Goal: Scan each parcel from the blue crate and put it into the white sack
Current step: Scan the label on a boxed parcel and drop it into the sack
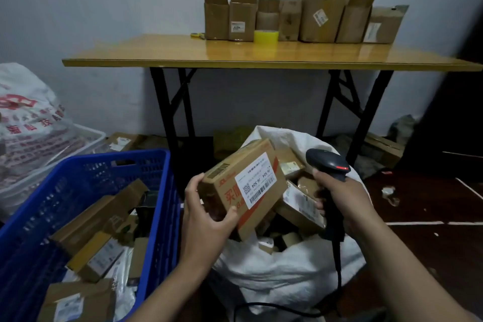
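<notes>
My left hand [206, 214] grips a brown cardboard parcel [230, 193] by its left end, holding it tilted over the open white sack [282, 272]. The parcel's white barcode label faces up. My right hand [339, 199] is closed around the handle of a black barcode scanner [329, 163], whose red light glows just right of the parcel. The sack holds several brown parcels. The blue crate [86, 178] stands at the lower left with several cardboard parcels inside.
A yellow folding table [235, 55] with black legs stands behind the sack, carrying a row of opened cardboard boxes and a roll of yellow tape [266, 37]. A printed white sack [28, 123] in a white crate sits at far left. Boxes lie under the table.
</notes>
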